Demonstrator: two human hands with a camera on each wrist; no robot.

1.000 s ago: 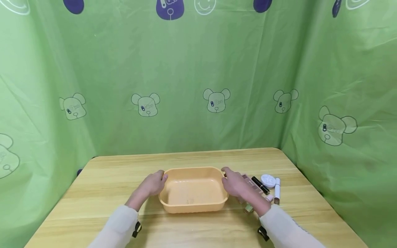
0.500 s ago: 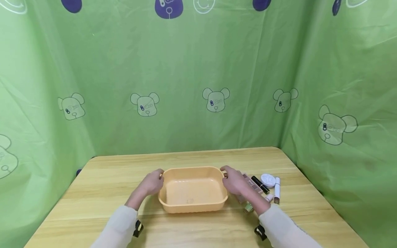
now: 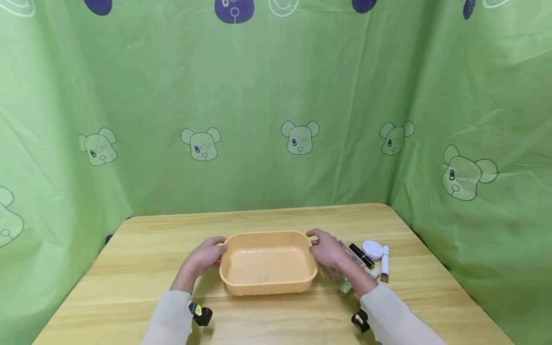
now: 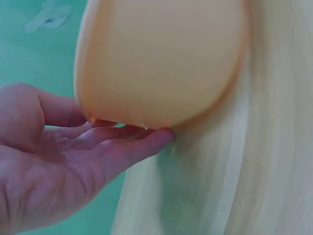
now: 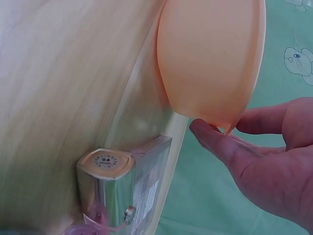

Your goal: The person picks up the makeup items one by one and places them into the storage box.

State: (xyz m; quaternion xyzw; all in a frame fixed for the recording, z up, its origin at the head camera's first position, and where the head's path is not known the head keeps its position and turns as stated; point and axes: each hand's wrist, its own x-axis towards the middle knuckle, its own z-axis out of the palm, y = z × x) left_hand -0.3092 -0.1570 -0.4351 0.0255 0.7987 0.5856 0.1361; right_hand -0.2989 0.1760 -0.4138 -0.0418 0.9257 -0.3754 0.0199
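Note:
A pale orange plastic basin [image 3: 268, 289], with nothing inside it, sits mid-table between both hands. At its left end my left hand [image 3: 206, 254] holds the rim, thumb on the upper edge. In the left wrist view, the fingers [image 4: 142, 147] reach along beneath the end of the basin. My right hand [image 3: 327, 248] pinches the opposite end. From the right wrist view, its thumb lies at the rim and a fingertip [image 5: 199, 128] touches the outer wall. A makeup palette [image 3: 353, 254] and a square gold-ended tube [image 5: 106, 169] lie close to the right hand.
Right of the basin lie a black tube [image 3: 361, 255], a round white compact [image 3: 373, 249] and a white tube with a brown end [image 3: 385, 263]. Green curtains [image 3: 254, 187] surround the wooden table [image 3: 146, 268]. Black wrist cameras [image 3: 201, 315] hang under the sleeves.
My left hand has turned slightly, its thumb moving from over the basin's inside back to the rim. The basin has barely shifted, and the right hand stays at its end.

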